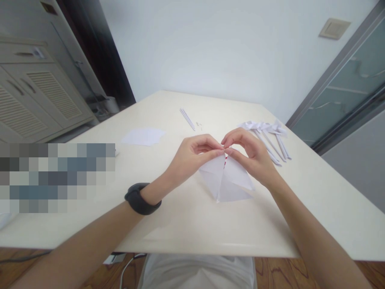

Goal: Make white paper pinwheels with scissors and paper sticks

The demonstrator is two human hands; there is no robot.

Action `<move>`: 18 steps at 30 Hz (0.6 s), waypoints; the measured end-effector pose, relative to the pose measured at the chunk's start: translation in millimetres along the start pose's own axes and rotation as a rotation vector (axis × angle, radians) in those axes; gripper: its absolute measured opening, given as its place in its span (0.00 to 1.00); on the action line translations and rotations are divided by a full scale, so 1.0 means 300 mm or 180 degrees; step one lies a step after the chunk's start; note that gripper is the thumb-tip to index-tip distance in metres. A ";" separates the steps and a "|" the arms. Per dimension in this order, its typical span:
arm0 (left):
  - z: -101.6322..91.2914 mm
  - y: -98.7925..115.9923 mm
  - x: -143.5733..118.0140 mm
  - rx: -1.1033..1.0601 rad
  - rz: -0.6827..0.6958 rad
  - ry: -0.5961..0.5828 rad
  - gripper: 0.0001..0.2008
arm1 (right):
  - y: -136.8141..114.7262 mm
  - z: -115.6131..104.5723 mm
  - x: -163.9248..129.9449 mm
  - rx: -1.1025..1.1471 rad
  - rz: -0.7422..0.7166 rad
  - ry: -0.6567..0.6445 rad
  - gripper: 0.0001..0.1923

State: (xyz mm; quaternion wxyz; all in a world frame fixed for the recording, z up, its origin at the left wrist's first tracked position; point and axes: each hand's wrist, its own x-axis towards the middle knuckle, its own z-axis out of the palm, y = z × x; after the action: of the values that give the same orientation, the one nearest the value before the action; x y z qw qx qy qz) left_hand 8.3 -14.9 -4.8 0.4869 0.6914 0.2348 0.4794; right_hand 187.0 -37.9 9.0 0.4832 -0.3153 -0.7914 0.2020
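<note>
Pinching together at the top corner, the left hand and right hand each grip the folded white paper lying mid-table. It looks light, thin and easily creased, best held by its edges. Farther right lie finished paper pieces.

The cream table in front of me carries a folded white paper at the frame's centre. Flat white sheets lie left of centre, thin sticks above, and finished paper pieces on stems upper right.
</note>
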 end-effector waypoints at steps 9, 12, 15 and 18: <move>0.005 0.010 0.000 -0.0068 0.0129 0.0166 0.04 | -0.012 -0.006 -0.003 0.0056 0.0172 -0.0072 0.00; 0.008 0.010 -0.001 -0.0050 0.0156 0.0190 0.05 | -0.013 -0.003 -0.003 0.0111 0.0148 -0.0109 0.01; 0.012 0.011 -0.004 0.0043 0.0264 0.0227 0.04 | -0.013 0.004 -0.002 0.0163 0.0117 -0.0075 0.01; 0.014 0.015 -0.008 0.0158 0.0409 0.0243 0.03 | -0.018 0.010 -0.001 0.0192 0.0131 -0.0042 0.02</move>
State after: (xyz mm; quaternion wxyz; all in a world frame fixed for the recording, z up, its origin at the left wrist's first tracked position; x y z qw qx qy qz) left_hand 10.4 -20.6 -2.1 0.4285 0.6981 0.2201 0.5298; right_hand 182.9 -42.0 10.7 0.4830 -0.3156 -0.7814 0.2378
